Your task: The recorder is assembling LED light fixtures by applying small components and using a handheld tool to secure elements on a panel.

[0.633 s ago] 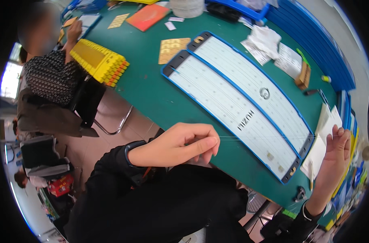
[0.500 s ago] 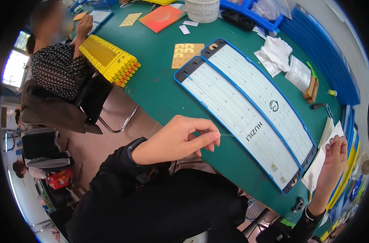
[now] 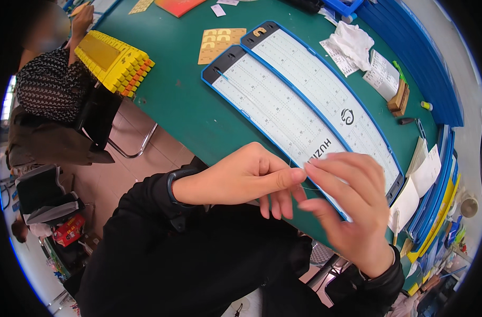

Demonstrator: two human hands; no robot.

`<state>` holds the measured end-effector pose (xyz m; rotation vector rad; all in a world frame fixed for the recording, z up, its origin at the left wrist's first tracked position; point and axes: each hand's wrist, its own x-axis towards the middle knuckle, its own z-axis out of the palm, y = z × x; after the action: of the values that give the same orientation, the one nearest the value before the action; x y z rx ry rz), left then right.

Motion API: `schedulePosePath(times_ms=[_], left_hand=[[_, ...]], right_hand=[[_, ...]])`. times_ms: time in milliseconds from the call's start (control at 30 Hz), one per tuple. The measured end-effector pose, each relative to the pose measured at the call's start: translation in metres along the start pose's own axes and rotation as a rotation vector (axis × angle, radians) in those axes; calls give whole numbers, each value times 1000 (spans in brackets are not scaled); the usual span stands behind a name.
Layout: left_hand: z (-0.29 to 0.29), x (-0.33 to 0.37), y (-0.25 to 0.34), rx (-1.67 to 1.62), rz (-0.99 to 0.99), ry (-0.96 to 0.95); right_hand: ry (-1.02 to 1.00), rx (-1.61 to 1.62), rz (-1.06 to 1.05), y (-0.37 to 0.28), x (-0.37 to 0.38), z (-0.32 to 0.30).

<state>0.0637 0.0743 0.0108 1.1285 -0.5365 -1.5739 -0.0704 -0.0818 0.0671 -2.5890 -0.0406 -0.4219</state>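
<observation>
My left hand (image 3: 251,177) is closed in a pinch on a thin clear line (image 3: 311,188), like fishing line. A short arc of it shows between my two hands; the rest is too fine to follow. Right beside it, my right hand (image 3: 352,206) has its thumb and fingers curved apart, the index fingertip close to my left thumb. Motion blurs these fingers a little. Beyond both hands lies a long hinged white board (image 3: 283,100) with blue edges, black end pieces and fine scale marks, opened in two halves. My right hand covers part of its near end.
On the green table (image 3: 172,105) lies a tan card (image 3: 222,42) with pale arch-shaped pieces. Crumpled white tissue (image 3: 352,42), a wooden block (image 3: 398,100) and stacked blue boards (image 3: 431,63) stand to the right. A seated person (image 3: 50,90) works at left, near yellow stacked boards (image 3: 114,63).
My right hand has come in from the far right, where it held the line stretched, to beside my left hand. The view has shifted, and the table things appear higher and further left.
</observation>
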Motion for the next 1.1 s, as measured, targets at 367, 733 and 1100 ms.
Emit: schedulePosePath(times_ms=[367,733,1100], left_hand=[[-13,-10,-6,185,196,166],[-85,-13,-16,1032,563,1103],[-80,-6,-27,1082,606,1208]], right_hand=[[-27,232,272,11,3,8],[-137,631,553,49,72,77],[-204,662,644,36,112,116]])
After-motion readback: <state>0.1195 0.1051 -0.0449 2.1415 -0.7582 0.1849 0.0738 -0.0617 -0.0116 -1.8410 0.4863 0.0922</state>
